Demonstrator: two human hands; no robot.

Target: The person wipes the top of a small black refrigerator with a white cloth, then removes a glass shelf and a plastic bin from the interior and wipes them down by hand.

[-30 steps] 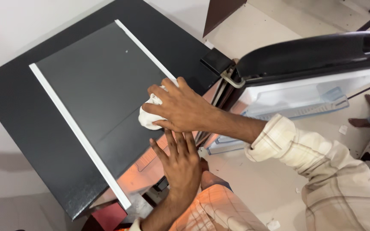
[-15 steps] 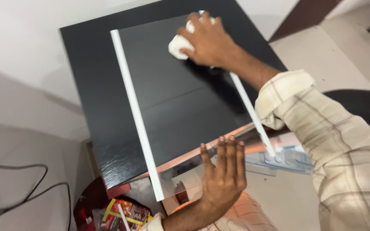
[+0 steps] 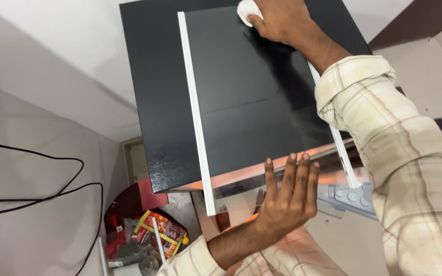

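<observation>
While the left hand (image 3: 287, 197) lies flat, fingers spread, on the near edge of the glass shelf (image 3: 251, 92), the right hand (image 3: 280, 20) grips a white cloth (image 3: 249, 10) at its far edge.

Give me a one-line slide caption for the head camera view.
Right hand presses white cloth on glass shelf; left hand steadies it.

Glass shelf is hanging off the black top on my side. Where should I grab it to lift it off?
Probably take the glass shelf by its two white edge strips, one hand on each long side, near the overhanging end where the left hand lies flat. The right hand presses a white cloth at the far end.
</observation>
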